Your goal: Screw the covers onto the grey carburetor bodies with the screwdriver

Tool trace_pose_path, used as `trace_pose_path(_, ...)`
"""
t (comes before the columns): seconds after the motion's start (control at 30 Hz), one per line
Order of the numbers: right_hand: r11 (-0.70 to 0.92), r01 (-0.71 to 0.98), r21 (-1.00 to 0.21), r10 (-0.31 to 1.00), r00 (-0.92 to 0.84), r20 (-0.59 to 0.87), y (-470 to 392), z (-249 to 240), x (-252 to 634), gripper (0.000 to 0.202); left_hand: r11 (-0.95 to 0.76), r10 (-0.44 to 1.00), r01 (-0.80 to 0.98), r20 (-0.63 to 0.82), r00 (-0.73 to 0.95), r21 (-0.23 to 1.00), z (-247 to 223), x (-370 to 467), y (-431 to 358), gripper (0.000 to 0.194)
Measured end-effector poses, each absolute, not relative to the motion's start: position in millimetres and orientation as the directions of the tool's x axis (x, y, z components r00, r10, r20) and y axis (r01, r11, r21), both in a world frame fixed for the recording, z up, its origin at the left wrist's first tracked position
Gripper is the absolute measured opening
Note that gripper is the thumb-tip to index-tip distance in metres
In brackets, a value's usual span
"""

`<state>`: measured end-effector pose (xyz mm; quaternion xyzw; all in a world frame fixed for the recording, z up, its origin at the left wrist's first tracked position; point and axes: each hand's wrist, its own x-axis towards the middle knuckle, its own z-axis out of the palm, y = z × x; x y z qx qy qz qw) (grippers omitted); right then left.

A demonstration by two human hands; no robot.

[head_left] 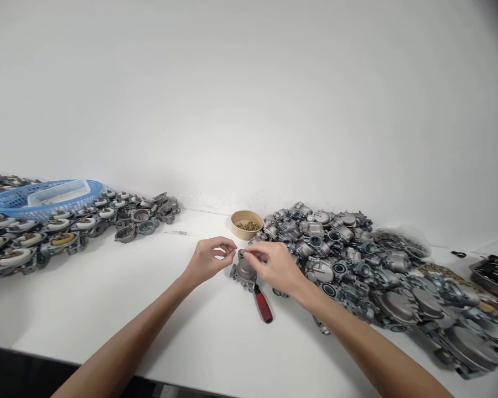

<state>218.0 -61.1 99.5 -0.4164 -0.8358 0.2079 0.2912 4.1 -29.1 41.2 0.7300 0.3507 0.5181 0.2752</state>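
In front of me on the white table stands a grey metal carburetor [244, 272]. My left hand [212, 260] is at its upper left, thumb and forefinger pinched together. On the other side, my right hand [275, 265] is closed in a pinch over the carburetor's top. Whatever sits between the fingertips of either hand is too small to make out. A tool with a red handle [264, 307], probably a screwdriver, lies just below the carburetor, its tip end hidden.
A round tan bowl [241, 232] with small brass pieces stands behind my hands. To the right spreads a heap of carburetors [315, 243]. On the left are rows of carburetor bodies with white floats [58, 224], loose float bowls [141, 215] and a blue basket [8, 205].
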Motion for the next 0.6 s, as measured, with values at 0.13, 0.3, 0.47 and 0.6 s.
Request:
trace_pose_path(0.13,0.721,0.612,-0.323,0.682,-0.708,0.182,-100.6,83.0,219.9,0.019,-0.564,0.775,0.215,0.421,0.472,0.797,48.6,-13.3,-23.6,0.01)
trace_pose_path(0.3,0.768,0.639,-0.037,0.638,-0.769,-0.034,-125.2,43.1,214.1,0.013,-0.57,0.707,0.211,0.343,0.619,0.794,49.2,-17.3,-24.8,0.012)
trace_pose_path(0.47,0.738,0.671,0.073,0.675,-0.732,-0.095,-123.1,32.5,209.3,0.019,-0.629,0.665,0.208,0.379,0.644,0.749,44.6,-10.7,-27.3,0.013)
trace_pose_path(0.6,0.758,0.648,0.076,0.653,-0.749,-0.113,-122.1,33.2,207.5,0.028,-0.657,0.651,0.202,0.411,0.638,0.726,41.5,-7.8,-27.3,0.014)
